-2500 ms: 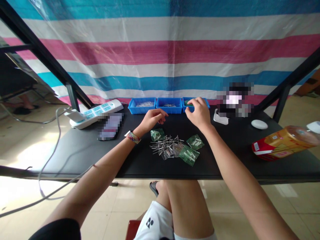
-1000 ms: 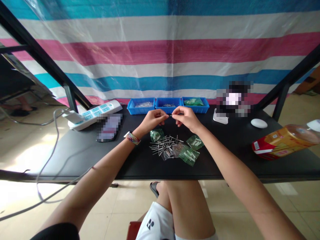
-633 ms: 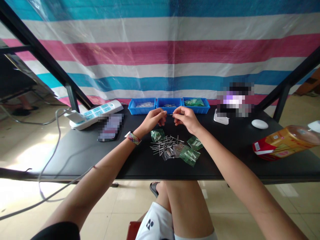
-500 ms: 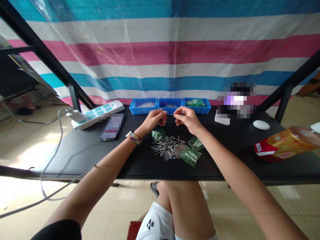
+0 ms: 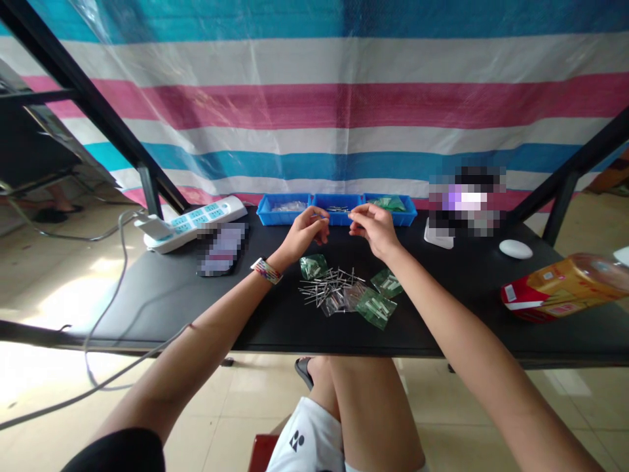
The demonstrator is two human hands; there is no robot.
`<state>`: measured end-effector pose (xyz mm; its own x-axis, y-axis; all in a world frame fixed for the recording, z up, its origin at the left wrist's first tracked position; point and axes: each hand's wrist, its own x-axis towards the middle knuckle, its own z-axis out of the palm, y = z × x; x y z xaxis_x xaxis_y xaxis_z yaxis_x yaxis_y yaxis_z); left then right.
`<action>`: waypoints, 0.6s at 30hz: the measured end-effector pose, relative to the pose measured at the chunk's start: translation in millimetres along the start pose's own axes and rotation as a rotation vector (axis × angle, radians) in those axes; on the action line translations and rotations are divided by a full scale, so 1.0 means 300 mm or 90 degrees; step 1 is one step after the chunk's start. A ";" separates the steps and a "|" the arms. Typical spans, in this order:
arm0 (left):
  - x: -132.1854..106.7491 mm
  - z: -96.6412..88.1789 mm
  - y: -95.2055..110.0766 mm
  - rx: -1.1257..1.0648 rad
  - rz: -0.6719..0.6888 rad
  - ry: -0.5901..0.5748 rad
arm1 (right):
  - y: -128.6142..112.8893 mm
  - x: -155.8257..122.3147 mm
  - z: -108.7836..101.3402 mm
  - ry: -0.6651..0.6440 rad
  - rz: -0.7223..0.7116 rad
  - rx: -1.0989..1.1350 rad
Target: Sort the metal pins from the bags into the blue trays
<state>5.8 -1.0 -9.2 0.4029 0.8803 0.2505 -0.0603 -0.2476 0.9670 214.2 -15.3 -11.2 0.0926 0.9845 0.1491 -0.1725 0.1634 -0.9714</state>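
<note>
My left hand is closed in a pinch in front of the blue bins, with what looks like a thin metal pin at its fingertips. A short gap to the right, my right hand is also pinched; whatever lies at its fingertips is too small to make out. Below both hands lies a loose pile of thin metal pins. Around it are small green bags with pale pieces: one at the upper left, one at the right and one at the lower right. A clear bag lies against the pile.
Behind my hands stand the left bin with clear bags, middle bin with pins and right bin with green bags. A power strip and phone lie left; a white mouse and drink bottle are right.
The fingertips have moved apart: a thin metal piece bridged both hands before, and now there is a gap. My right hand has shifted slightly right and up. The view has shifted a little.
</note>
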 end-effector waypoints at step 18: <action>0.001 -0.002 -0.008 0.001 -0.014 -0.013 | -0.099 -0.040 -0.116 -0.582 0.076 -0.524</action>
<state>5.6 0.2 -11.4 0.4220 0.8773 0.2288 -0.0494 -0.2298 0.9720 252.3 -34.2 9.5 -0.6571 0.7281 -0.1952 0.5663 0.3060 -0.7653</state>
